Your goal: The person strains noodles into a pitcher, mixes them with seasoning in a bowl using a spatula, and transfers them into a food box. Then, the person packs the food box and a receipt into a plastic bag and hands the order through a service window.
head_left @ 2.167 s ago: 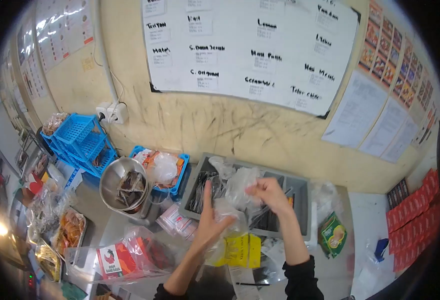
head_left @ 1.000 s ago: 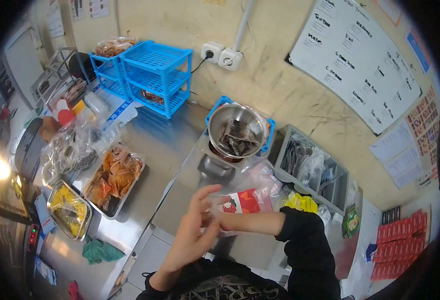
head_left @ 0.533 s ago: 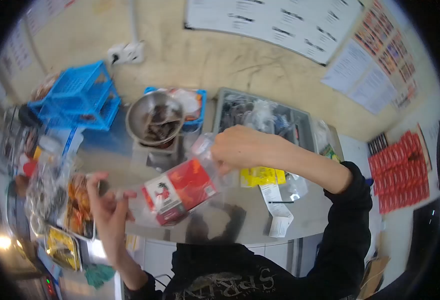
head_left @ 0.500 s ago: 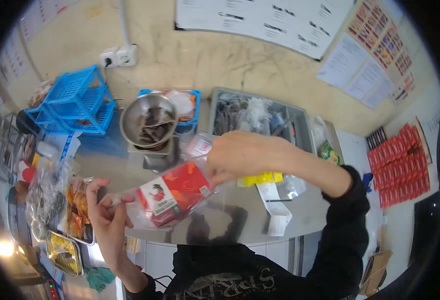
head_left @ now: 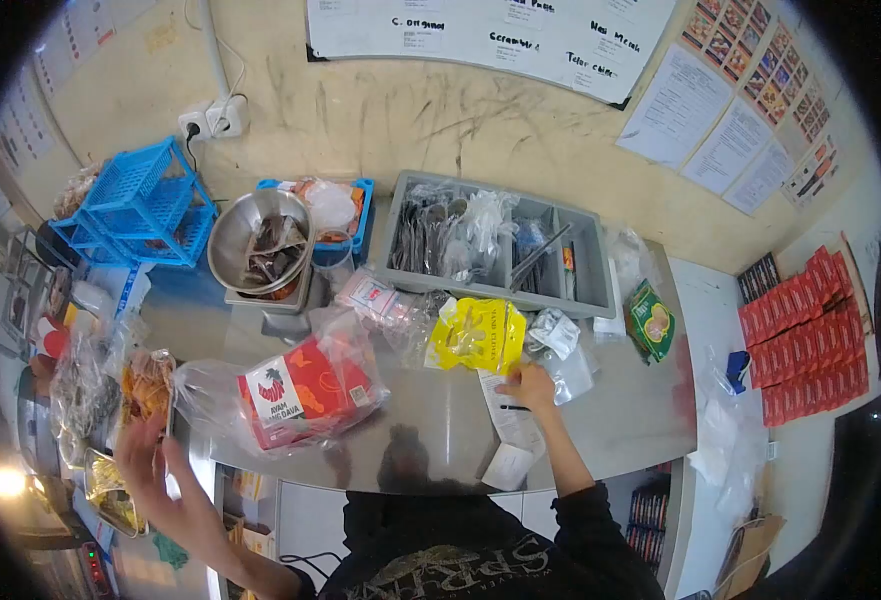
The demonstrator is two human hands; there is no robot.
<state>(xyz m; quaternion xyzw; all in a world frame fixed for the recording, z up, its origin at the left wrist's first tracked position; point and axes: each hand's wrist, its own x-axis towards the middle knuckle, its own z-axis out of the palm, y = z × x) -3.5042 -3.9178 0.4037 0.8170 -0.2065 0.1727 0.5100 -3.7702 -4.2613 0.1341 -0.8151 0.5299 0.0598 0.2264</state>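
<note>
A red-and-white food box in a clear plastic bag [head_left: 310,388] lies on the steel counter between my hands, touched by neither. My left hand [head_left: 157,475] is over the counter's left end, fingers apart and holding nothing, close to a container of browned food [head_left: 147,385]. My right hand [head_left: 530,386] has its fingers drawn together at the upper part of a long paper receipt [head_left: 513,430], just below a yellow plastic packet [head_left: 477,336]. Whatever those fingers pinch is hidden. A dark pen [head_left: 515,407] lies across the receipt.
Behind stand a steel bowl [head_left: 222,245] on a scale, a blue basket [head_left: 363,215] and a grey divided tray [head_left: 600,265] of packaged cutlery. A green packet [head_left: 650,322] lies right. Blue stacked racks [head_left: 140,185] stand at the back left.
The bagged box, earlier held up between both hands, now rests on the counter. My right hand has moved right and down to the receipt; my left has drawn back leftward and down.
</note>
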